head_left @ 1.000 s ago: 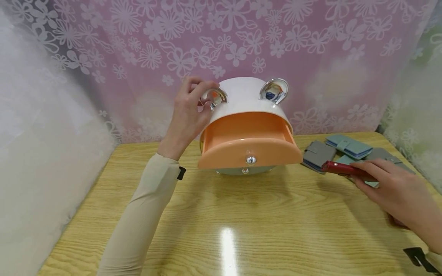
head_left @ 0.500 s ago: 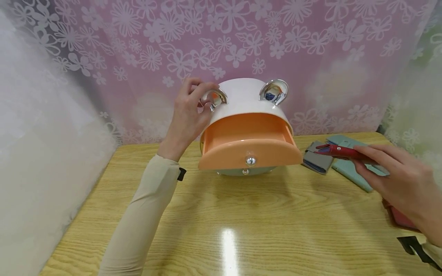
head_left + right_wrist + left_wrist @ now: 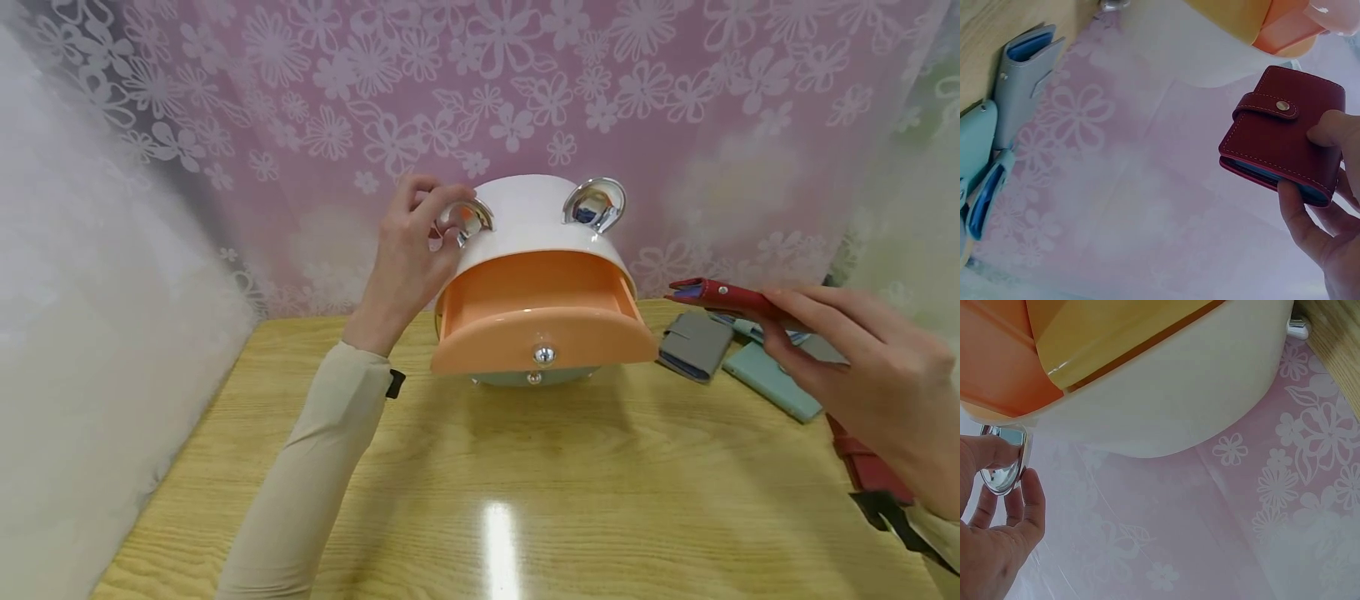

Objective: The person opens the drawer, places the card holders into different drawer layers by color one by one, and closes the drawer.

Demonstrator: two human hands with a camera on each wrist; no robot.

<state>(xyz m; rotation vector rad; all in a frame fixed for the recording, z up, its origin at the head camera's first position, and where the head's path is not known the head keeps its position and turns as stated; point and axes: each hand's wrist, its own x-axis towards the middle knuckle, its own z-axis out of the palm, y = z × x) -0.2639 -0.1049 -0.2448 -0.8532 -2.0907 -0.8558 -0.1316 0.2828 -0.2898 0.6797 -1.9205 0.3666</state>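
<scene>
A white storage box [image 3: 525, 204] with two shiny silver ears stands at the back of the table, its orange drawer [image 3: 540, 337] pulled out at the front. My left hand [image 3: 412, 254] pinches the left silver ear [image 3: 1002, 478] between thumb and fingers. Off to the right, my right hand [image 3: 873, 375] grips a dark red wallet [image 3: 1288, 131] with a snap strap, held in the air above other wallets. In the right wrist view the thumb lies on its cover and fingers are beneath it.
On the table's right side lie a grey wallet [image 3: 696, 346], a mint green wallet [image 3: 772, 379] and another red wallet [image 3: 873, 467], partly hidden by the right hand. A pink flowered cloth [image 3: 510, 92] hangs behind the box.
My right hand has raised the red wallet up and away from the pile, uncovering more of the green and red wallets below. The left hand stays on the ear.
</scene>
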